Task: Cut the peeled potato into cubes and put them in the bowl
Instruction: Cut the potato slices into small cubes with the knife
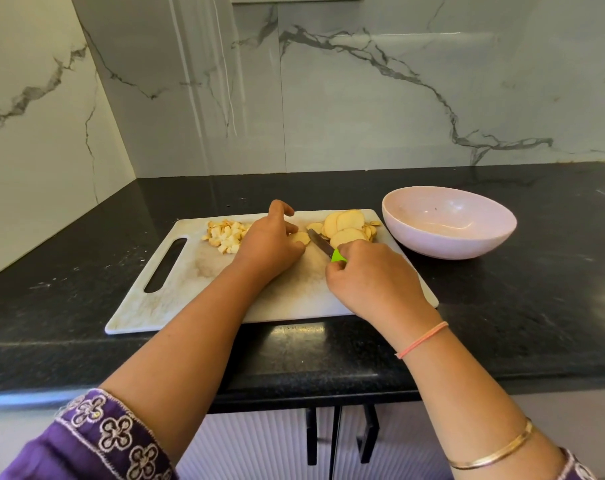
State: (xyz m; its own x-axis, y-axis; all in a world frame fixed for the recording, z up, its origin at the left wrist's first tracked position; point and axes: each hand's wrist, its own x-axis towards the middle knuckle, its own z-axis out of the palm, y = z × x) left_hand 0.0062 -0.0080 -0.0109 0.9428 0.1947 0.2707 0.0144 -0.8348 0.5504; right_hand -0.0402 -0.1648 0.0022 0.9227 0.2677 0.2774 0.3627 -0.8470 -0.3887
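Knife handle (pixel 338 256) mostly inside right hand (pixel 374 282); potato slice (pixel 301 238) half under left hand (pixel 270 244)

Cubes (pixel 225 235) left on board (pixel 176 299), slices (pixel 346 225) right; bowl (pixel 448 221) right of board.

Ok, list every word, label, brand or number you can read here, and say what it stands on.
None: no text is readable in this view.
Cutting board: no print shows.
Bowl: plain, no mark.
Knife: no brand shows on the blade; the right hand covers most of the green handle.
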